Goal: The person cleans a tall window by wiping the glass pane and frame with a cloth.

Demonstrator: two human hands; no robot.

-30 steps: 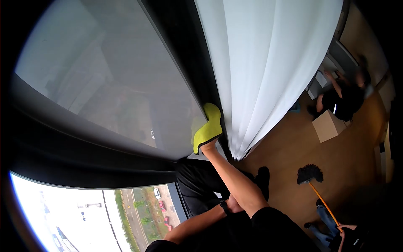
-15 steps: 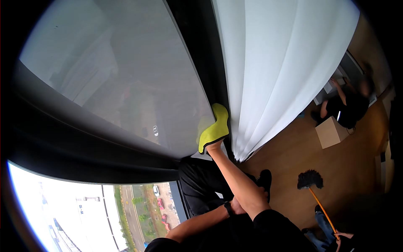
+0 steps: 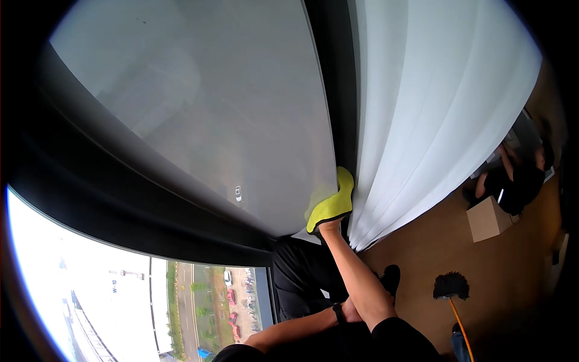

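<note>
A yellow cloth with a black edge (image 3: pixel 333 207) covers most of my right hand (image 3: pixel 329 226), which holds it against the lower corner of the grey, reflective window pane (image 3: pixel 253 120), where the glass meets the dark frame (image 3: pixel 338 78). The fingers are hidden under the cloth. My left hand (image 3: pixel 351 310), with a dark band at its wrist, lies against my right forearm near the elbow. That forearm hides its fingers, so I cannot tell how they are closed.
A white curtain (image 3: pixel 416 120) hangs right of the frame. Below left, another window shows a road (image 3: pixel 188 308) and parked cars. A person in black (image 3: pixel 522 187) sits beside a cardboard box (image 3: pixel 490 219). A dark mop head (image 3: pixel 451 285) on an orange handle rests on the brown floor (image 3: pixel 416 259).
The whole view has shifted, so the window, curtain and my arms appear farther right and lower. My right hand stays at the pane's corner with the cloth. The person with the mop is mostly out of view.
</note>
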